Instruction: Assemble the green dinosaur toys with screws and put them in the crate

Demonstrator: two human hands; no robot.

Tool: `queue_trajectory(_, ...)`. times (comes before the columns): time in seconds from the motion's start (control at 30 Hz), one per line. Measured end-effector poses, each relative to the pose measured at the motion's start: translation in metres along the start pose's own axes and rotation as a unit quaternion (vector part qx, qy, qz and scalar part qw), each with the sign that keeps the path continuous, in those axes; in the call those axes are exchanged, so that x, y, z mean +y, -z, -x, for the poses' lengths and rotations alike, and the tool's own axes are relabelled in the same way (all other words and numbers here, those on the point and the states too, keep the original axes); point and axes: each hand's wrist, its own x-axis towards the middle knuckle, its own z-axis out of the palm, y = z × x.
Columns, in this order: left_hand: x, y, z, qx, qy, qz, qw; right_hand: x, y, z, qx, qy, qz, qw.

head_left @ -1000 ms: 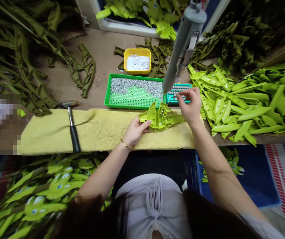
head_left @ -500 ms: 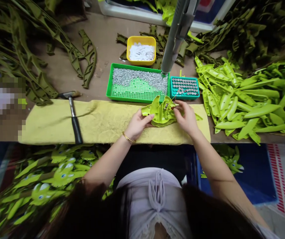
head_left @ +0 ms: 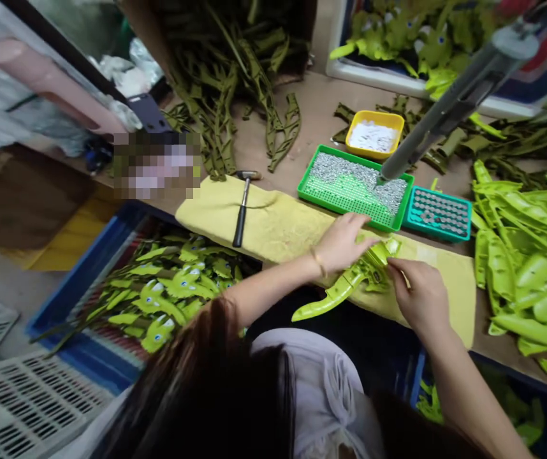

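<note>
A lime-green moulded plastic part [head_left: 377, 262] with ribs inside lies at the front of the yellow pad. A long curved lime-green tail-like piece [head_left: 328, 301] sticks out from it over the pad's front edge. My right hand [head_left: 419, 290] pinches the part's right side between thumb and fingertips. On its upper left, my left hand [head_left: 341, 243] has its fingers stretched out and its thumb apart, over or against the part. Contact there cannot be made out. Just beyond my left fingertips is a green tray [head_left: 345, 205] of small silver screws.
A teal tray [head_left: 438, 233] holds round metal discs; a yellow tub [head_left: 373, 153] holds white pieces. A grey power screwdriver [head_left: 445, 108] hangs over the screws. A hammer [head_left: 241, 220] lies on the pad [head_left: 278, 223]. Lime-green parts [head_left: 526, 268] heap at right; finished-looking pieces fill a blue crate [head_left: 77, 344].
The view has swung left. The green part has been turned, so its long curved piece now points toward me. My left hand has moved from gripping its left side to above it, fingers extended.
</note>
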Motion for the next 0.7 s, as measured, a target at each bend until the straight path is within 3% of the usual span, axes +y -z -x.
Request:
queue_trajectory(0.03,0.004,-0.002,0.02,0.012,-0.021,-0.07,0.997,0.0,-0.004,0.0,0.012,-0.007,-0.011,1.0)
queue_trajectory(0.13,0.007,-0.005,0.069,-0.088,-0.073,-0.207,0.972,-0.001,-0.01,0.0,0.039,-0.059,-0.069,0.995)
queue_trajectory(0.2,-0.002,0.006,0.07,-0.139,-0.108,-0.221,0.959,-0.003,-0.011,0.002,0.05,-0.111,-0.112,0.986)
queue_trajectory(0.27,-0.019,0.03,0.038,-0.123,-0.114,-0.192,0.967,-0.006,-0.013,0.004,0.051,-0.171,-0.153,0.972)
queue_trajectory(0.3,-0.03,0.046,0.012,-0.089,-0.096,-0.172,0.976,-0.008,-0.014,0.005,0.052,-0.204,-0.171,0.963)
queue_trajectory(0.37,-0.054,0.082,-0.046,0.035,0.019,-0.169,0.985,-0.01,-0.017,0.009,0.062,-0.271,-0.191,0.941)
queue_trajectory(0.47,-0.091,0.128,-0.113,0.146,0.164,-0.22,0.951,-0.011,-0.022,0.015,0.086,-0.314,-0.191,0.926)
queue_trajectory(0.57,-0.113,0.15,-0.123,0.135,0.207,-0.326,0.913,-0.011,-0.025,0.019,0.101,-0.288,-0.209,0.929)
queue_trajectory(0.7,-0.116,0.153,-0.09,0.057,0.199,-0.38,0.902,-0.011,-0.027,0.021,0.111,-0.297,-0.228,0.921)
